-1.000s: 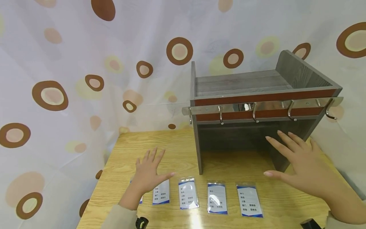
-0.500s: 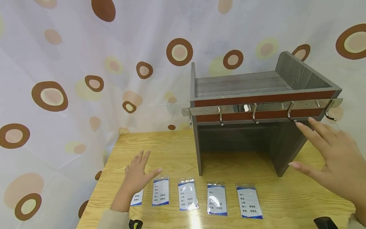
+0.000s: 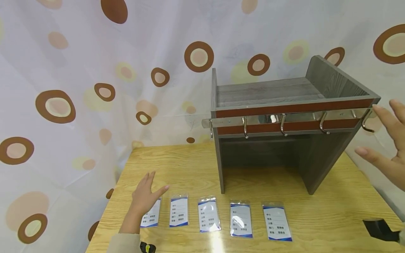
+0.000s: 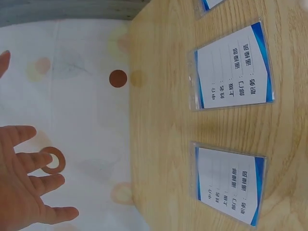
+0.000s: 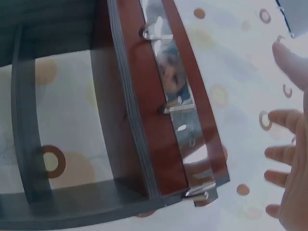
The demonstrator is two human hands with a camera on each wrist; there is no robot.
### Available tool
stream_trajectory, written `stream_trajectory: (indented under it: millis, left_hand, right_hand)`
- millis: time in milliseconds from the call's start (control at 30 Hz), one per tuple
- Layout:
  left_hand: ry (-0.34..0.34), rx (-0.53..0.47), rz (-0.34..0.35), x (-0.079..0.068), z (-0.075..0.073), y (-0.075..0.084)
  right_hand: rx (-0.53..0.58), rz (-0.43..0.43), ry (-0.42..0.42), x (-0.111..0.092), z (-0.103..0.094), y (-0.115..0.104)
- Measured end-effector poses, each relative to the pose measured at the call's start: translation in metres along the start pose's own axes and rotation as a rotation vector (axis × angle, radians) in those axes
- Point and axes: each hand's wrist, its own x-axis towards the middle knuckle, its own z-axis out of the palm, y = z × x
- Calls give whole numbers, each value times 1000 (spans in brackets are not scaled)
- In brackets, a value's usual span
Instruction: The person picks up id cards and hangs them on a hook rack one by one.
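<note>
My left hand hovers with spread fingers above the table's left side, over the leftmost badge card, which it partly covers. It holds nothing. The right hand, cut off by the frame edge, is raised by the right end of a metal hook rail, fingers apart and holding nothing. That rail runs along the front of a grey wooden shelf. Several badge cards in clear sleeves lie in a row before it, among them a middle badge card and a rightmost badge card.
The shelf stands upright on a wooden table, toward the right. A patterned curtain hangs behind and at the left. Several curved hooks stick out from the rail. A black device sits by the right wrist.
My right hand has moved right and up, away from in front of the shelf. The left hand has drawn left and slightly down, uncovering more of the left badge cards. The cards stay put.
</note>
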Motion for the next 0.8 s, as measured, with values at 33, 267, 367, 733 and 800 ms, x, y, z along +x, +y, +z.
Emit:
stream_trajectory:
  millis: [33, 267, 367, 733, 800]
  left_hand:
    - [-5, -5, -17, 1, 1, -3]
    - [-41, -74, -114, 4, 7, -21]
    - [-51, -114, -145, 3, 13, -30]
    - [-47, -283, -242, -2, 31, -57]
    - [-43, -287, -245, -3, 34, -61]
  right_hand:
    - [-9, 6, -8, 2, 0, 2]
    - [1, 9, 2, 14, 2, 15]
    - [24, 13, 53, 20, 3, 18]
    - [87, 97, 27, 34, 6, 35]
    - [105, 98, 30, 36, 8, 38]
